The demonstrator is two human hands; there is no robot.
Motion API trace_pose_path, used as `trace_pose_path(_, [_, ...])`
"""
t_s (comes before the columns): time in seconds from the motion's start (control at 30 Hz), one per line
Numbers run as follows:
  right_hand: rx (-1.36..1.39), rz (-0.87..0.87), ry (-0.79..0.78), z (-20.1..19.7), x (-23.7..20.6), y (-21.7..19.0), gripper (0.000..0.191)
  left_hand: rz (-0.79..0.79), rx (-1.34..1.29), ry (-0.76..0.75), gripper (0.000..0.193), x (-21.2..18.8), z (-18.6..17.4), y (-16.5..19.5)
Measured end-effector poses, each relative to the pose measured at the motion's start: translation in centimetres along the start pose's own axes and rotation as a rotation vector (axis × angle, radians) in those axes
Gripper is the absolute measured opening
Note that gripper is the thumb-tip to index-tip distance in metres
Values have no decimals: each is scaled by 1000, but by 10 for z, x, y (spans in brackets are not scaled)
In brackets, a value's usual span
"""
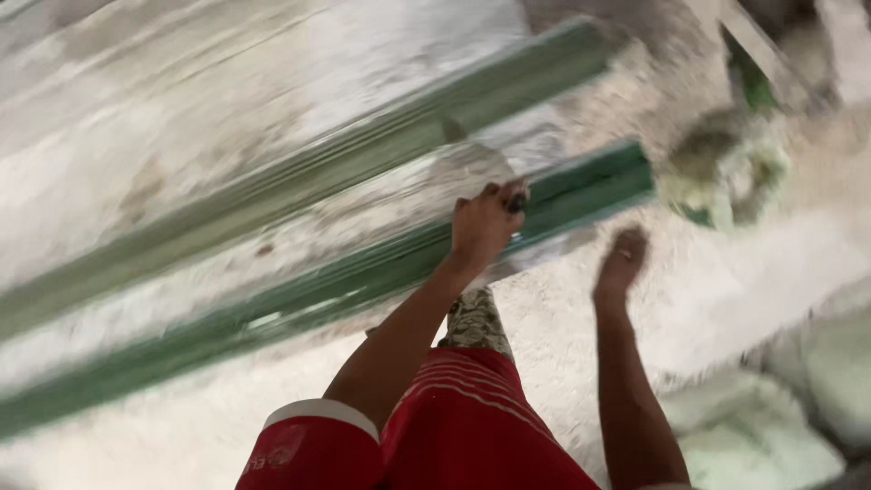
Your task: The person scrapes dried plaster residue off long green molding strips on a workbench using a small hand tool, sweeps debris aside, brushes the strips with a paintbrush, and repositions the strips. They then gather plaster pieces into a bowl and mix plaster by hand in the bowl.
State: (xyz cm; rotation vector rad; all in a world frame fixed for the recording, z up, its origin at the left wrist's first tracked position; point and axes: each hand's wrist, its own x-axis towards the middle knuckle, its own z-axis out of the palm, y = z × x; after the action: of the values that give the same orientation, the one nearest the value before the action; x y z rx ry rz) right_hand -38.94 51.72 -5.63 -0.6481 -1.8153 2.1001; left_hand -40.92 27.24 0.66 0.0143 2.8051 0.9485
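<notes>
The view is motion-blurred. Two long green metal bars lie slanted across pale dusty ground, a near bar and a far bar. My left hand is closed over a small dark object at the upper edge of the near bar, close to its right end. What the dark object is, I cannot tell. My right hand hangs just below that bar's right end, fingers curled loosely, holding nothing and touching nothing. A red shirt with white trim fills the bottom middle.
A round green-and-white container sits on the ground to the right of the bars. Pale sacks or lumps lie at the lower right. A wooden plank shows at the top right.
</notes>
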Motion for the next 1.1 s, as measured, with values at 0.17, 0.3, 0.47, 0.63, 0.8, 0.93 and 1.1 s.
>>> trace_pose_path(0.17, [-359,-573,-32,23,-38,-7,9,-54,147,195,57,-130,-66,-128])
trace_pose_path(0.3, [-376,-534,-449,105,-125,7,10,-151,239,220,49,-235,-122,-254])
trace_pose_path(0.47, [-211,-285,-855,218,-282,42,12,-166,386,279,37,-362,-191,-386])
trace_pose_path(0.63, [-164,-152,-1081,314,-442,70,27,-286,400,414,32,-460,-258,-471])
trace_pose_path(0.8, [-228,-143,-1207,382,-555,79,33,-335,480,377,42,-531,-310,-547])
trace_pose_path(0.93, [-547,-217,-1185,428,-630,93,35,-377,525,406,42,-599,-347,-613])
trace_pose_path(1.1, [-478,-198,-1300,513,-733,144,33,-399,590,395,51,-692,-400,-710])
